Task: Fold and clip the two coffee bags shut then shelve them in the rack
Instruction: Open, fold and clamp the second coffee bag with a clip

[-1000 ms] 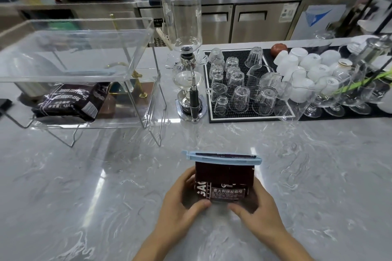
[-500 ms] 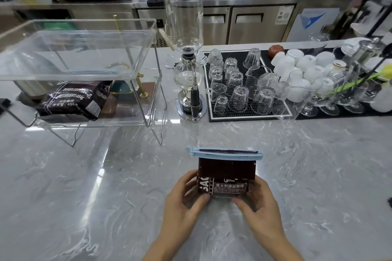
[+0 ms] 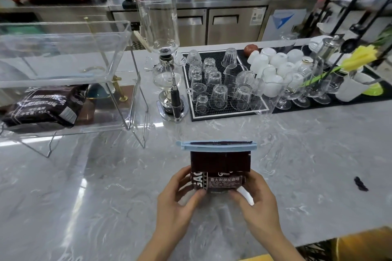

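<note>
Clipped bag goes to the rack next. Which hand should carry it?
Left, probably. Both hands, left hand and right hand, grip the clipped bag, but the rack stands to the person's left.

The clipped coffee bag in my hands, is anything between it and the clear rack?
Nothing visible. Bare countertop lies between the coffee bag and the rack, whose lower shelf has room beside the other bag.

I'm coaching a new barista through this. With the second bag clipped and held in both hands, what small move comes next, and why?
Probably lift the bag and carry it left toward the rack. The blue clip already spans its folded top, both hands grip its lower sides, and the other bag already lies on the rack's lower shelf with room beside it.
</note>
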